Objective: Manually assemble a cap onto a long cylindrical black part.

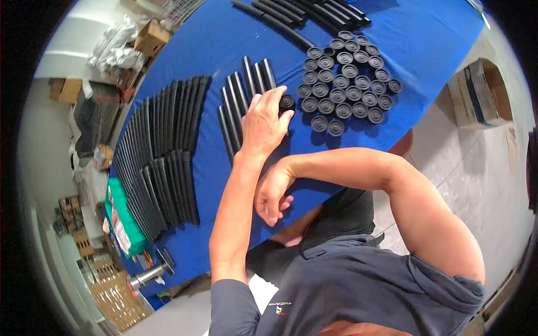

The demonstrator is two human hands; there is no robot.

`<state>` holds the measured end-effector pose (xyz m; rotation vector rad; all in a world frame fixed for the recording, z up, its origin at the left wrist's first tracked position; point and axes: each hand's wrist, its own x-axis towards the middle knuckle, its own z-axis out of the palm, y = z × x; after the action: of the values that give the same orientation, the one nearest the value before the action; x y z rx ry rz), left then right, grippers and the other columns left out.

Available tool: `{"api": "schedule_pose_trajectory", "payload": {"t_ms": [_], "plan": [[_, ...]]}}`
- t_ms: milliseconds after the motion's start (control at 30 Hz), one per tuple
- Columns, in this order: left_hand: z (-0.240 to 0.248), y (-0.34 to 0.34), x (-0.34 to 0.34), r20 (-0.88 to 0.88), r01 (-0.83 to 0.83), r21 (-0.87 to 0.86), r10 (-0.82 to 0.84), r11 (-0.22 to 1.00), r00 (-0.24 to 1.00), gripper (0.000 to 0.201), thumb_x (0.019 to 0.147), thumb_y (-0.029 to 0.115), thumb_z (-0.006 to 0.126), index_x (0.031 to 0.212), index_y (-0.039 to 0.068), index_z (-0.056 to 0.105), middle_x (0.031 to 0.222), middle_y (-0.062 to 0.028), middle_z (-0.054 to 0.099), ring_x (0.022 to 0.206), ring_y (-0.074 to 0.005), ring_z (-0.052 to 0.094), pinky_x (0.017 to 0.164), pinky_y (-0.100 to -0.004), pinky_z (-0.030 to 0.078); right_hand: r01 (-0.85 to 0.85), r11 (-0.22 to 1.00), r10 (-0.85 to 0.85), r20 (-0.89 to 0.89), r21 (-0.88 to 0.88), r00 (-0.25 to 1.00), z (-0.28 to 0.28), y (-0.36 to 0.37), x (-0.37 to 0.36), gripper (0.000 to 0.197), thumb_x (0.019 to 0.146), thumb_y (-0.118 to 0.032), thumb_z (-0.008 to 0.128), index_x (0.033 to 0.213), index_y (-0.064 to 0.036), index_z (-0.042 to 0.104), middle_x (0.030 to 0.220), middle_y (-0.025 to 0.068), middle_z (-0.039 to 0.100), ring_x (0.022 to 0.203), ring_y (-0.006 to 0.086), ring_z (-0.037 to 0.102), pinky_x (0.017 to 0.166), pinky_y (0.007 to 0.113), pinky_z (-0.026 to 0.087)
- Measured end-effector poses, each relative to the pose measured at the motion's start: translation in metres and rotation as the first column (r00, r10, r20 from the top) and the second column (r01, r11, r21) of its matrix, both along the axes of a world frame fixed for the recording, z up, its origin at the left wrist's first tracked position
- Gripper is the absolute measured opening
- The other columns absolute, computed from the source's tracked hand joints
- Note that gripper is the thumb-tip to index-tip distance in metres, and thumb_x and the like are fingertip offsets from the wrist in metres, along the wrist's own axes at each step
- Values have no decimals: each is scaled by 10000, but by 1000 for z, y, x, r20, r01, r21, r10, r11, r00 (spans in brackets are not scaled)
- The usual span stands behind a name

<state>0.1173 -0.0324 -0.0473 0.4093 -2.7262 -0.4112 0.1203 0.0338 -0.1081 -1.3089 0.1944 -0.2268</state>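
My left hand [264, 126] reaches over the table, thumb and fingers closed around a small round black cap [287, 102]. Whether a tube sits beneath that cap is hard to make out. Several smooth black tubes [235, 92] lie just left of and beyond this hand. Bent sharply at the wrist, my right hand [273, 193] hangs near the table's front edge beside my left forearm. Its fingers are loosely curled and apart, with nothing visible in them. A cluster of black round caps [347, 84] stands on the cloth to the right of my left hand.
Blue cloth [426, 33] covers the table. Rows of black ribbed-looking rods [168, 140] lie at left, and more black tubes [314, 14] at the far side. A green package [126, 224] and a metal tool [151, 274] are at the left edge. A cardboard box [479, 92] stands right.
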Motion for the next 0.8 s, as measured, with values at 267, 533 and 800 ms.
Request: {"api": "schedule_pose_trajectory", "payload": {"t_ms": [267,533,800], "plan": [[-2,-8,-6,213,-17,49,6,999,977,528,777,147,750,1283,102,605,1165,-111,676,1068,-300,619,916,-408,514,-18,999,19,21,-45,1000,6,1,7,273,854,-252,733,967,-7,696,773,29,639,572,83,551,468,253,443],[14,-14,127,-448,-163,664,562,730,695,252,857,-9,721,1072,19,594,1020,-64,615,832,-136,622,741,-271,529,426,904,-427,33,35,903,20,-2,-5,358,828,-330,736,1010,-23,711,826,62,672,673,122,623,537,277,523],[-31,48,236,-221,-296,878,869,375,443,195,880,-6,667,1041,29,564,1012,-76,595,907,-166,612,835,-311,513,629,764,-630,46,-146,776,17,0,5,221,852,-227,726,918,-16,715,708,5,638,600,75,545,531,270,424]]}}
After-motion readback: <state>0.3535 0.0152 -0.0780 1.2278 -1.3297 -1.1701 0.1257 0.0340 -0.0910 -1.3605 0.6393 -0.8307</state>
